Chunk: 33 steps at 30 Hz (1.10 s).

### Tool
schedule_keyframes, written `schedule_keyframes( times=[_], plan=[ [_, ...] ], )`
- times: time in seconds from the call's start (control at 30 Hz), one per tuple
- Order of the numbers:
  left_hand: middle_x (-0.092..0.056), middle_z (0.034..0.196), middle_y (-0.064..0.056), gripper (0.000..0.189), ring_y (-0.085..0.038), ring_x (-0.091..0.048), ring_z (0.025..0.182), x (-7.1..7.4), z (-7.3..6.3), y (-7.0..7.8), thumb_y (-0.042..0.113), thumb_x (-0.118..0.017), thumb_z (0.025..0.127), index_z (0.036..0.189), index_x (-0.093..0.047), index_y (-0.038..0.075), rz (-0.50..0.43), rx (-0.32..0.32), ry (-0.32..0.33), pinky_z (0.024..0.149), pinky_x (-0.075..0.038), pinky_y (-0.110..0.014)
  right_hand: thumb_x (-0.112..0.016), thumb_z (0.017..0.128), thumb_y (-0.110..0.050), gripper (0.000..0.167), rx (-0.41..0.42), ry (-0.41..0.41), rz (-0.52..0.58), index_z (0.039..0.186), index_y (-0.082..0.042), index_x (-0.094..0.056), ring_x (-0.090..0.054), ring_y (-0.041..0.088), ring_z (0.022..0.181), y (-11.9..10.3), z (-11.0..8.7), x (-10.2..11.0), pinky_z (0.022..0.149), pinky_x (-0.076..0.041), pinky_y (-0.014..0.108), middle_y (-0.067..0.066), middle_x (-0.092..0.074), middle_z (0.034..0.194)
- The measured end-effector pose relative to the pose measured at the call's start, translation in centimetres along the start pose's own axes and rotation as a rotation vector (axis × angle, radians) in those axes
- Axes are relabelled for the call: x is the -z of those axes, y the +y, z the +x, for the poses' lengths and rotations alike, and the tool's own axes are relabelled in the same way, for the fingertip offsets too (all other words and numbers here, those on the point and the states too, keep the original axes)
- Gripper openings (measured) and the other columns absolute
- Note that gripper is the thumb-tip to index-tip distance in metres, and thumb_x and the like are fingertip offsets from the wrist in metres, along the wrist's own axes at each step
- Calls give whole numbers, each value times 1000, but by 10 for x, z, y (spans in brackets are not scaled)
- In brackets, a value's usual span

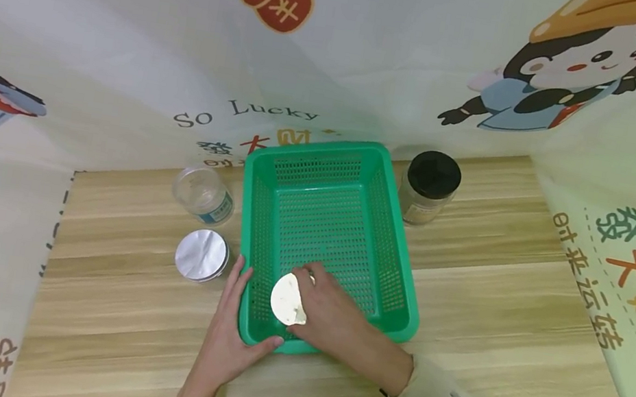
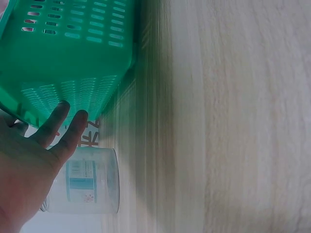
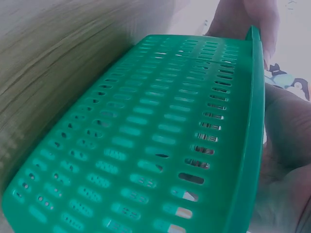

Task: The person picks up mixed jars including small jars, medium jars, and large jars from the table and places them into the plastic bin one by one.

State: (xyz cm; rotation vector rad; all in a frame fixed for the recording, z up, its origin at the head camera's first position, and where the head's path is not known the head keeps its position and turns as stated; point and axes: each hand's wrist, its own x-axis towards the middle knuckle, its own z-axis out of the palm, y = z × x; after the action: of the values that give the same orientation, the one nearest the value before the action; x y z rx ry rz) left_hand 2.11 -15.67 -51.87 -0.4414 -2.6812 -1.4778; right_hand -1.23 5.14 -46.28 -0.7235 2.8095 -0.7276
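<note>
A green perforated plastic basket [image 1: 321, 220] lies on the wooden table. My left hand [image 1: 232, 345] rests at its near left corner, fingers extended along the outside and thumb by the front rim. The left wrist view shows two straight fingers [image 2: 73, 133] by the basket wall. Over the near part of the basket, my right hand [image 1: 334, 312] grips a round container with a shiny, pale top [image 1: 286, 299]; its body is mostly hidden. In the right wrist view, the basket wall [image 3: 160, 116] covers the container, and part of the right hand [image 3: 286, 141] shows beyond the rim.
Left of the basket stand a clear jar with a blue label [image 1: 202, 195] and a silver-topped round container [image 1: 201, 255]. A clear jar with a black lid [image 1: 432, 178] is at the back right. Printed cloth [image 1: 340, 56] hangs behind and along both sides.
</note>
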Motion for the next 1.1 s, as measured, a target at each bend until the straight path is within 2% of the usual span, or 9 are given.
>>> schedule_keyframes(
  times=[0.53, 0.87, 1.0, 1.1],
  plan=[
    [-8, 167, -2, 117, -30, -13, 151, -1, 0, -1, 20, -93, 62, 156, -25, 6, -12, 2, -3, 111, -24, -65, -86, 76, -31, 84, -58, -15, 39, 140, 1, -43, -60, 31, 110, 3, 2, -4, 91, -54, 39, 19, -48, 132],
    [-9, 166, -1, 115, -29, -14, 151, -1, 0, 0, 24, -92, 63, 155, -26, 6, -22, 9, 3, 111, -25, -62, -86, 76, -29, 82, -40, 3, 49, 139, 1, -43, -62, 30, 107, 4, 3, -5, 90, -53, 39, 19, -49, 130],
    [-9, 166, -1, 114, -29, -14, 151, -1, 0, 0, 25, -92, 64, 155, -26, 6, -21, 9, 3, 112, -24, -62, -86, 77, -31, 85, -52, -12, 57, 142, -2, -41, -61, 32, 111, 4, 2, -5, 90, -54, 40, 18, -47, 134],
    [-9, 166, -1, 114, -29, -14, 151, -1, 0, -1, 28, -92, 65, 155, -26, 6, -19, 3, 2, 111, -25, -63, -85, 76, -38, 91, -62, -40, 30, 147, -7, -38, -58, 33, 116, 4, 0, -3, 84, -56, 41, 16, -45, 141]
  ],
)
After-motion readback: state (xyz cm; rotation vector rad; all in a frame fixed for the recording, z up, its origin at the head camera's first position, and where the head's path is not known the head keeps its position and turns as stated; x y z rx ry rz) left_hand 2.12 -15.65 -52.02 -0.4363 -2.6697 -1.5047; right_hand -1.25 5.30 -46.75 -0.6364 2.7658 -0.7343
